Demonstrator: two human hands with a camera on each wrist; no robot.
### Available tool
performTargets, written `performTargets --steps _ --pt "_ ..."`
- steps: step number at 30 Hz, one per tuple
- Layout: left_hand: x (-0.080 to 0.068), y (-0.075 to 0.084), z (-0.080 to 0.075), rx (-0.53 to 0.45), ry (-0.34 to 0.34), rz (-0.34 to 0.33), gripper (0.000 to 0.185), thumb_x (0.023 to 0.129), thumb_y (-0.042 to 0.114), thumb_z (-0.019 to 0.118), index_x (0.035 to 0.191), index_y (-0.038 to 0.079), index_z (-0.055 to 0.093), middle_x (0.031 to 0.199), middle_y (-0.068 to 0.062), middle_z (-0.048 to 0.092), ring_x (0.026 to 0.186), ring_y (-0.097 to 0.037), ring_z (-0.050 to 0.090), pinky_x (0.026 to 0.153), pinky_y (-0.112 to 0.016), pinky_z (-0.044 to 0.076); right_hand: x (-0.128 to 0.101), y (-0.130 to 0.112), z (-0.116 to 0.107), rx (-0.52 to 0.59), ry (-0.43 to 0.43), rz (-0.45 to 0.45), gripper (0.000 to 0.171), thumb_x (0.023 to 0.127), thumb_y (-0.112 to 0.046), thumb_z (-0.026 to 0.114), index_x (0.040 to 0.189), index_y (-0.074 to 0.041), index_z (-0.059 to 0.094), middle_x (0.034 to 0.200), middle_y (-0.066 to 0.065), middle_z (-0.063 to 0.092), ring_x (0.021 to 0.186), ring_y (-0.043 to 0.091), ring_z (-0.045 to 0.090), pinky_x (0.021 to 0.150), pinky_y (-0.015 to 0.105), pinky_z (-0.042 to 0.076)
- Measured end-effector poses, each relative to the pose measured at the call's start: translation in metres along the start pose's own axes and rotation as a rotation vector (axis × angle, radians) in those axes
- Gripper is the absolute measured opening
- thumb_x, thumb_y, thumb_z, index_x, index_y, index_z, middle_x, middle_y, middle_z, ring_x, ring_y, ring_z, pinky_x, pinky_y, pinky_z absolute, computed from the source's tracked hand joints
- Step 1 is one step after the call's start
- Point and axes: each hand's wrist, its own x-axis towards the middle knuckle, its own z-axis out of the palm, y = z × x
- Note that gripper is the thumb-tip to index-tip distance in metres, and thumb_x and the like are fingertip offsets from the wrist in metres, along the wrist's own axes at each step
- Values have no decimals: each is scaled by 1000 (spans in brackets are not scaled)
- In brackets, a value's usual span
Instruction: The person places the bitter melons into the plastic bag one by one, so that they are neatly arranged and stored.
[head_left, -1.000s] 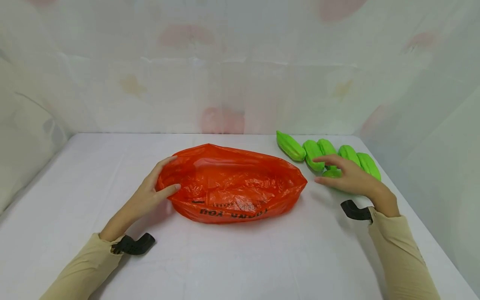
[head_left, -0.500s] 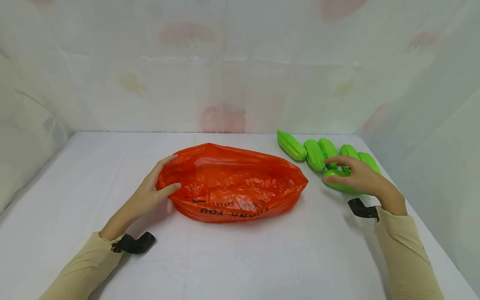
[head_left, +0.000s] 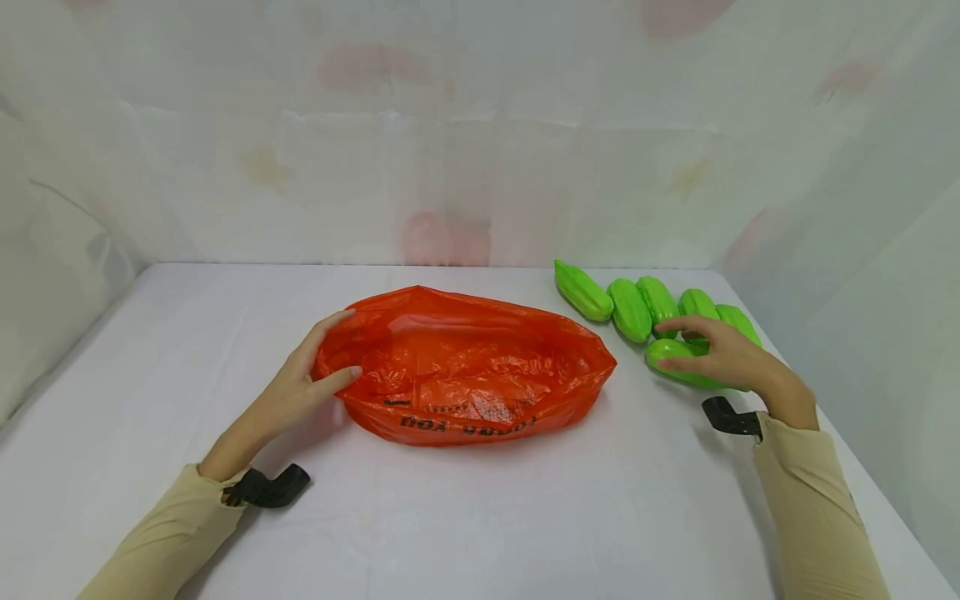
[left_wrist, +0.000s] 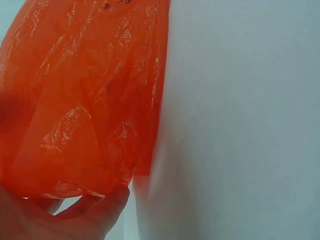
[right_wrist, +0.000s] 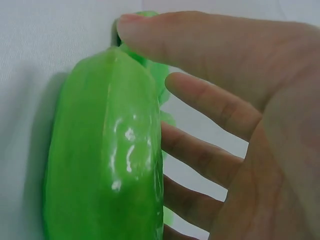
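An orange-red plastic bag (head_left: 480, 358) with dark lettering lies mouth-up in the middle of the table. At its left end my left hand (head_left: 300, 379) holds the rim, thumb on the near side and fingers on the far side; the left wrist view shows the fingertips right at the bag's edge (left_wrist: 85, 125). On the right, my right hand (head_left: 723, 354) hovers with thumb and fingers apart over a green, ridged, elongated fruit-like piece (head_left: 671, 362). In the right wrist view the fingers spread beside this glossy green piece (right_wrist: 105, 145), the thumb across its far end.
Several similar green pieces lie behind it, among them a pointed one (head_left: 582, 292) and two upright-lying ones (head_left: 630, 310). A white cloth covers the table (head_left: 480, 525). Pale patterned sheeting (head_left: 480, 150) stands behind and at both sides.
My right hand has moved right, away from the bag, over the front green piece, which shows more now. The left hand and the bag have hardly moved.
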Motion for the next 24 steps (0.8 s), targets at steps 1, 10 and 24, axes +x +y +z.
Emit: performTargets --steps 1,10,24 --pt "0 0 0 1 0 -2 67 96 9 61 154 17 28 153 -15 39 137 -34 42 108 -28 42 0 1 0 -4 -2 2 55 87 -28 76 133 -4 58 134 21 57 121 44 52 98 61 45" --pt "-1 1 0 23 1 -5 68 96 11 61 154 18 28 153 -15 40 137 -33 42 107 -24 40 1 8 -2 -33 -12 -6 53 84 -27 79 129 -4 62 129 20 62 119 40 56 96 54 46" --pt "0 1 0 -10 -3 2 69 96 9 61 155 17 27 153 -17 38 138 -37 40 110 -68 33 -1 14 -2 -11 -74 -35 68 78 -19 83 136 1 53 132 27 58 123 43 52 98 55 43"
